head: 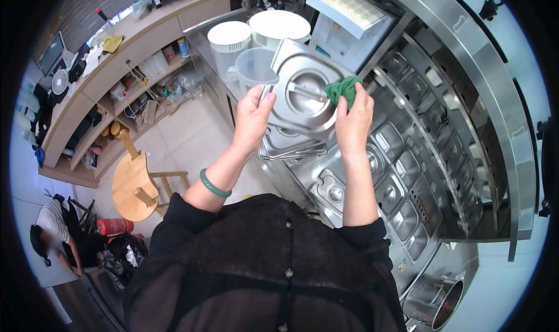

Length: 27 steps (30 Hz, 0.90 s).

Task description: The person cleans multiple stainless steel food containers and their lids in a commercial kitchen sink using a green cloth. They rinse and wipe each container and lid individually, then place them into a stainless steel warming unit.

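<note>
My left hand [254,118] grips the near-left edge of a stainless steel food-pan lid [288,76], thumb on top. The lid is raised and tilted, with its recessed handle facing me. On its right side my right hand [357,118] holds a bunched green cloth [343,92] against the metal. Below the raised lid lie more steel lids [279,145] in a stack on the counter; the raised one partly hides them. Just beyond my left hand stands a clear plastic measuring jug [254,65].
Two white-lidded tubs [228,39] stand behind the jug, beside a machine with a keypad [345,9]. Steel pans [406,166] line the counter at right, under a steel shelf [436,144]. On the left are a wooden chair [133,188], a fire extinguisher [114,226] and a bending person [52,231].
</note>
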{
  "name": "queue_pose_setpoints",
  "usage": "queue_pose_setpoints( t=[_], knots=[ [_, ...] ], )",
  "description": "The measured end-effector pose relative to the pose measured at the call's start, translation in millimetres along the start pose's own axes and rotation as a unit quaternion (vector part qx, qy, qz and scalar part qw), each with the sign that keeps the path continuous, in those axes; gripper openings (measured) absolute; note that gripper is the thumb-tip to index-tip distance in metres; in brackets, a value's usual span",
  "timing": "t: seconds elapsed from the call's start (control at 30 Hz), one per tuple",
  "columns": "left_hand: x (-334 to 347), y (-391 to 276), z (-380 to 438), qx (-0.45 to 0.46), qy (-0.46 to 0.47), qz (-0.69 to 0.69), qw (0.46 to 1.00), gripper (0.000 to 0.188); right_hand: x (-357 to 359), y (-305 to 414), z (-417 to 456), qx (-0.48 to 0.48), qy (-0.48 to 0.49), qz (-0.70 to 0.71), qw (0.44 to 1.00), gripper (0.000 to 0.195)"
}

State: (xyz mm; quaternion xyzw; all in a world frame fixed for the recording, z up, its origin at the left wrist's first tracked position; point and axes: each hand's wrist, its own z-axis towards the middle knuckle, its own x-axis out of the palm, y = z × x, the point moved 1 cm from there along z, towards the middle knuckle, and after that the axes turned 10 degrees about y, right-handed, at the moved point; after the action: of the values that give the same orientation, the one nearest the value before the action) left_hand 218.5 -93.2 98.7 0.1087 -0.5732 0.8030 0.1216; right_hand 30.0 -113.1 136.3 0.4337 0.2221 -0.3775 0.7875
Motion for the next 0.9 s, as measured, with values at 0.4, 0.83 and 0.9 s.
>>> queue_pose_setpoints(
  t=[0.4, 0.83, 0.9],
  knots=[
    [23, 1, 5, -0.077, 0.040, -0.151, 0.985, 0.018, 24, 57, -53, -0.129, 0.038, 0.005, 0.991, 0.041],
    [14, -20, 9, -0.118, 0.054, -0.203, 0.970, 0.023, -27, 18, -45, -0.140, -0.014, -0.125, 0.982, 0.024],
    [15, -22, 12, -0.126, 0.073, -0.184, 0.972, 0.023, -61, -2, -35, -0.057, -0.029, -0.078, 0.995, 0.018]
  ],
)
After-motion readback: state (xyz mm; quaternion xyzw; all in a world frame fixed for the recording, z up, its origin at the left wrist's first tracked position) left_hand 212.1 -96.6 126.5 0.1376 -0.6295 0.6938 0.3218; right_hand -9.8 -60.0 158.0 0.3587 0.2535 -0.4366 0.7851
